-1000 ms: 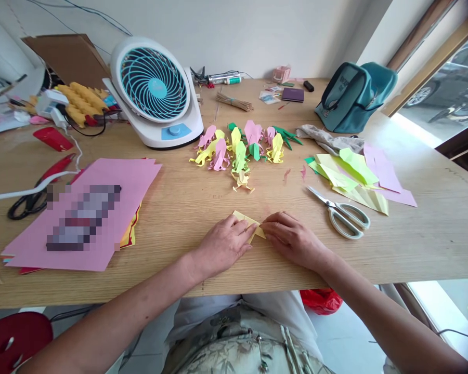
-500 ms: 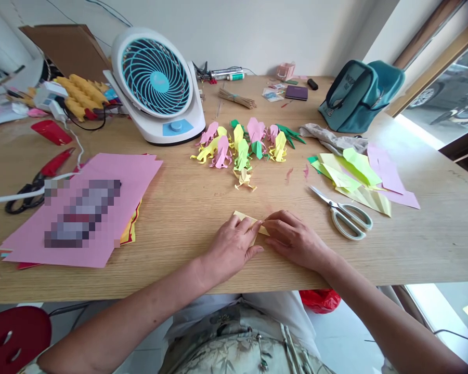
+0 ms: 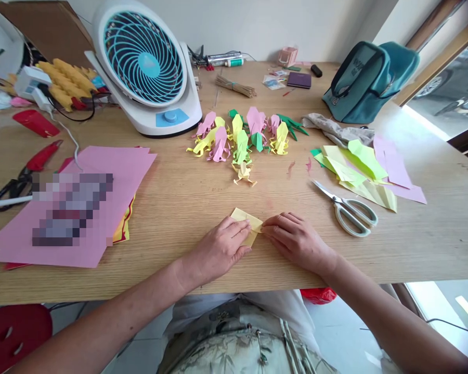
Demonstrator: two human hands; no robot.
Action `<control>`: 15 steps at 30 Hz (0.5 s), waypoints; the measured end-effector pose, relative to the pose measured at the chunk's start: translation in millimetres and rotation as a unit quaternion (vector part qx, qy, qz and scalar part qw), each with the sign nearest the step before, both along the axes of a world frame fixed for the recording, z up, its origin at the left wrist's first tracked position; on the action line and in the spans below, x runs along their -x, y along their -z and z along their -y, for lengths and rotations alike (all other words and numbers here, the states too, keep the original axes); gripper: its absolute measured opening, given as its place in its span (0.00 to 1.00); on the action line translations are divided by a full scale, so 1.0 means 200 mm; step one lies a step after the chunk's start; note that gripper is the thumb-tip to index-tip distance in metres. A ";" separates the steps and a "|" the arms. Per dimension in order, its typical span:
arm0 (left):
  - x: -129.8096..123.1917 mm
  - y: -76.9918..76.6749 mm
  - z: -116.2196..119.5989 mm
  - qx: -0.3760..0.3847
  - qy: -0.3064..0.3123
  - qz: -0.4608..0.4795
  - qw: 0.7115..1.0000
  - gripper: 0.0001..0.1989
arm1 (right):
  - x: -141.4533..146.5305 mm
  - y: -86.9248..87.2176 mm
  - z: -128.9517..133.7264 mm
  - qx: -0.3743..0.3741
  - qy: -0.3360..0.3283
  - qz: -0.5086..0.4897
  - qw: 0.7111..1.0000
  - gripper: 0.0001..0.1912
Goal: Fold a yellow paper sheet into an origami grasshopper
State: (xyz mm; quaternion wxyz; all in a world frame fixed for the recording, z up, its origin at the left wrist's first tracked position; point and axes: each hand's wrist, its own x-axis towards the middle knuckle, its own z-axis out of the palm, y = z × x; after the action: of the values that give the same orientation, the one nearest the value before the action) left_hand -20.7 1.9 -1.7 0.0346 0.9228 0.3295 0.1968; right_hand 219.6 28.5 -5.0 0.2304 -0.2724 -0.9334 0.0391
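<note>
The left hand (image 3: 223, 248) lies palm down, fingers together and thumb slightly apart, pressing a small folded piece of pale yellow paper (image 3: 242, 214) to the wooden tabletop (image 3: 179, 208) near its front edge. The right hand (image 3: 301, 244) is curled narrow, its fingertips at the paper's right corner; whether its thumb pinches from beneath, I cannot tell. To crease this cleanly, I would keep the left fingers firm so the sheet cannot slide, line up the edges before pressing, and run a fingertip from the middle out to the point. Straight beyond stands a cluster of pink, green and yellow folded-paper figures (image 3: 241, 148). To the right lie steel scissors with white handles (image 3: 340, 202), with loose coloured paper pieces (image 3: 335, 165) farther off. Far left stands a white-and-blue electric fan (image 3: 150, 65).
</note>
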 end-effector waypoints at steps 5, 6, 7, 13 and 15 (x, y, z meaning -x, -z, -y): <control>0.00 -0.01 -0.04 -0.015 0.022 -0.026 0.999 0.13 | 0.01 -0.01 0.01 0.008 0.023 0.023 0.999 0.10; 0.00 -0.01 -0.05 -0.015 0.022 -0.033 0.999 0.13 | 0.02 -0.01 0.01 0.005 0.024 0.027 0.999 0.10; 0.00 -0.02 -0.05 -0.015 0.021 -0.039 0.999 0.14 | 0.02 -0.01 0.01 0.002 0.024 0.028 0.999 0.10; 0.00 -0.03 -0.05 -0.017 0.022 -0.042 0.999 0.12 | 0.03 -0.02 0.01 0.029 0.017 0.005 0.999 0.11; 0.01 -0.03 -0.04 -0.026 0.028 -0.033 0.999 0.11 | 0.02 -0.02 0.01 0.038 0.015 0.000 0.999 0.11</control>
State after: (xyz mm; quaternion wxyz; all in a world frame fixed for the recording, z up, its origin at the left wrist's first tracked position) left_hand -21.9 10.9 4.2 0.0051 0.9381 0.2992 0.1741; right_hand 215.3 26.7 -1.9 0.2204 -0.2946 -0.9272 0.0709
